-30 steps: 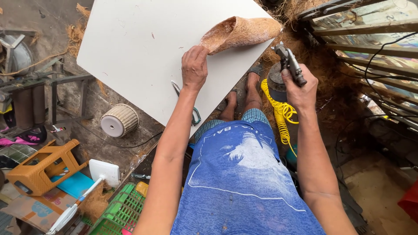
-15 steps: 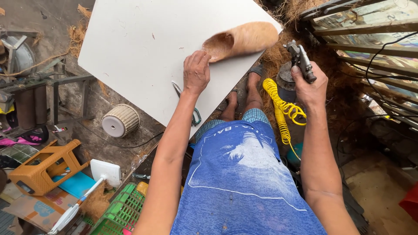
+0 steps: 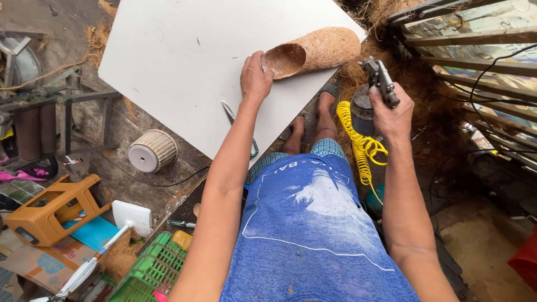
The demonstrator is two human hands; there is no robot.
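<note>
One coir-fibre pot (image 3: 313,51) lies on its side near the far right corner of a white board (image 3: 184,67), its hollow mouth empty and facing the person. The left hand (image 3: 255,78) pinches the pot's rim. The right hand (image 3: 391,114) is closed around a spray gun (image 3: 379,78) beyond the board's right edge, a yellow coiled hose (image 3: 361,148) hanging below. Scissors (image 3: 238,126) lie at the near edge.

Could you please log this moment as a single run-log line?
left hand: on fibre pot rim | right hand: holds spray gun | pot: lying on white board
</note>
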